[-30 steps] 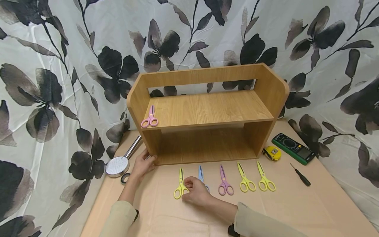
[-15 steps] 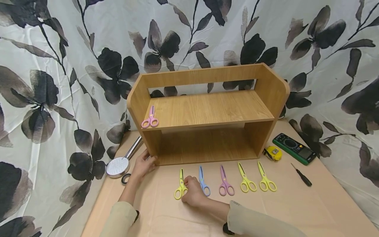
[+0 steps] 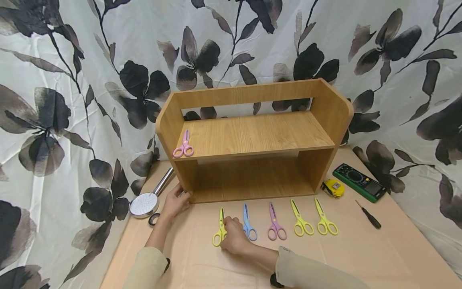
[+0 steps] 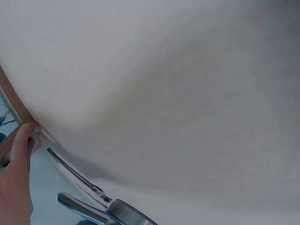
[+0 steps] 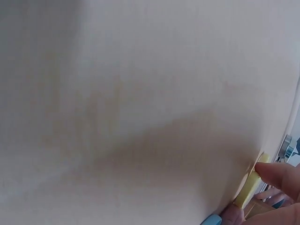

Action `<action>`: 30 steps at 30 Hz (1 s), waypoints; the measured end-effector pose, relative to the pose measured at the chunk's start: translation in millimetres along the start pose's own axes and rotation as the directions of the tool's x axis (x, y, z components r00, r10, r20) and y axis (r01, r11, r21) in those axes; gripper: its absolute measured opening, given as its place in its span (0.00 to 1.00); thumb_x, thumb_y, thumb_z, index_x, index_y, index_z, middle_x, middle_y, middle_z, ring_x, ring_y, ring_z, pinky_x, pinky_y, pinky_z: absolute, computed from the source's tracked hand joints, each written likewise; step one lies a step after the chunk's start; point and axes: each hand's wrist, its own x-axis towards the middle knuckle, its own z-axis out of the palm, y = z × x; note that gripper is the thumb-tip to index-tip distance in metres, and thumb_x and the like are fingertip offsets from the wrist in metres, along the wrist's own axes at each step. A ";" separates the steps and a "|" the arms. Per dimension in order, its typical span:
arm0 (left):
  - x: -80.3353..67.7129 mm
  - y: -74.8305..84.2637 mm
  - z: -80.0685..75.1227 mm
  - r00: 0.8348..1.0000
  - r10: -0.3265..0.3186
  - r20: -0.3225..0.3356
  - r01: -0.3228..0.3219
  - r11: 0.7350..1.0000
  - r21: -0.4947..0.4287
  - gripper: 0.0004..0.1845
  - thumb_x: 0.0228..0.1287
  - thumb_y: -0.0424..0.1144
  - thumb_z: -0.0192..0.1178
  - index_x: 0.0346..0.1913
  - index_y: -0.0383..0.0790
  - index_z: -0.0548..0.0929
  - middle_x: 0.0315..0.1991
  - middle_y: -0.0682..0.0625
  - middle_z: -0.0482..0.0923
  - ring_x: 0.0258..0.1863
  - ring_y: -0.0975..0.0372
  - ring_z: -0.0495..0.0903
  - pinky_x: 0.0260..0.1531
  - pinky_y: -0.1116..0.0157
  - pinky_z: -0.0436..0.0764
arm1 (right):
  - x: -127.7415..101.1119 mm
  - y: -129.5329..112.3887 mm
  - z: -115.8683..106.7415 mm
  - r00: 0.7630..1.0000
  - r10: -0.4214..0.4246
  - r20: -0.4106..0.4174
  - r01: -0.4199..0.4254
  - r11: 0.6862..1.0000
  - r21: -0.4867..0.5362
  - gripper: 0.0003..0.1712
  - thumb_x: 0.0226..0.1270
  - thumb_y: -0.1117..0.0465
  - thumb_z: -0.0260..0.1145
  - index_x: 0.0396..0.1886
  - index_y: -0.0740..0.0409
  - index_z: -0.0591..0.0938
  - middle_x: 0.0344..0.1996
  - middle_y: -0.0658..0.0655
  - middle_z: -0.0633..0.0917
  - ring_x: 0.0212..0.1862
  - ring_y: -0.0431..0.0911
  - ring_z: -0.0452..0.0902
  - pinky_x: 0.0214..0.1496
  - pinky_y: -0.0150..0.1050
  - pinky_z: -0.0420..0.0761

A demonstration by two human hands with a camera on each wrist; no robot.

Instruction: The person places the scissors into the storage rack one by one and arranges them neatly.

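- Head view: since a second ago the right hand (image 3: pixel 234 239) has been slid from the blue scissors (image 3: pixel 248 228) onto the glossy yellow scissors (image 3: pixel 219 233), now pinched on the bench (image 3: pixel 361 257); the left hand (image 3: pixel 175 204), fingers relaxed, rests against the wood-grain shelf (image 3: pixel 252 136).
- Left wrist view: a thumb (image 4: pixel 21 140) is pressed to the shelf's edge; a chrome shower head (image 4: pixel 119 211) lies below.
- Right wrist view: fingertips (image 5: pixel 276 176) are closed round the yellow plastic handle (image 5: pixel 251 185).

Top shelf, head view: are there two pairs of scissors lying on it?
No, only one pair, the pink scissors, lies at the left end of the wooden shelf.
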 end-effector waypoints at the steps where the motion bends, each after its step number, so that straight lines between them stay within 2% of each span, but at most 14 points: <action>1: 0.1 -0.5 0.0 1.000 0.002 0.002 -0.002 1.000 -0.001 0.41 0.73 0.30 0.58 0.84 0.46 0.54 0.81 0.36 0.58 0.64 0.44 0.75 0.52 0.53 0.86 | -0.4 -0.2 0.6 1.000 -0.001 0.002 0.001 1.000 -0.002 0.39 0.29 0.81 0.72 0.53 0.71 0.79 0.38 0.59 0.77 0.42 0.51 0.69 0.37 0.38 0.75; 5: 1.1 -1.2 0.6 1.000 0.011 0.009 -0.011 1.000 0.000 0.41 0.72 0.30 0.57 0.84 0.45 0.53 0.81 0.35 0.56 0.67 0.42 0.73 0.56 0.50 0.85 | -1.5 -3.5 1.1 1.000 -0.011 -0.002 0.011 1.000 -0.006 0.42 0.30 0.79 0.72 0.57 0.71 0.78 0.39 0.59 0.77 0.42 0.53 0.70 0.37 0.39 0.75; 10: 1.4 -0.3 1.0 1.000 0.004 0.004 -0.004 1.000 -0.003 0.41 0.73 0.31 0.57 0.84 0.47 0.54 0.81 0.36 0.58 0.66 0.41 0.74 0.57 0.49 0.85 | -2.1 -8.6 0.9 1.000 -0.007 -0.006 0.007 1.000 0.013 0.43 0.32 0.78 0.73 0.60 0.72 0.78 0.40 0.60 0.76 0.42 0.52 0.70 0.35 0.38 0.76; 15: 1.6 -1.7 0.0 1.000 -0.001 -0.001 0.001 1.000 0.006 0.41 0.73 0.32 0.57 0.84 0.49 0.54 0.81 0.38 0.58 0.66 0.42 0.74 0.57 0.50 0.85 | -4.1 -9.2 0.9 1.000 -0.011 -0.008 0.011 1.000 0.028 0.41 0.34 0.77 0.72 0.58 0.74 0.78 0.39 0.60 0.77 0.41 0.49 0.69 0.34 0.35 0.76; 21: 1.6 -3.1 -0.1 1.000 -0.012 -0.008 0.012 1.000 0.019 0.41 0.73 0.32 0.58 0.84 0.49 0.54 0.82 0.38 0.58 0.67 0.43 0.73 0.55 0.52 0.85 | -9.4 -5.5 0.4 1.000 -0.014 0.012 0.013 0.998 0.063 0.36 0.41 0.78 0.66 0.58 0.75 0.76 0.38 0.60 0.80 0.38 0.46 0.70 0.31 0.32 0.74; 30: 0.3 -2.7 1.5 1.000 -0.011 -0.013 0.012 1.000 0.011 0.41 0.73 0.31 0.58 0.84 0.49 0.54 0.81 0.38 0.59 0.65 0.44 0.75 0.53 0.54 0.86 | -12.2 -1.5 -0.5 0.999 -0.031 -0.017 0.033 0.992 0.120 0.24 0.45 0.77 0.65 0.47 0.72 0.83 0.34 0.58 0.83 0.32 0.41 0.71 0.28 0.29 0.72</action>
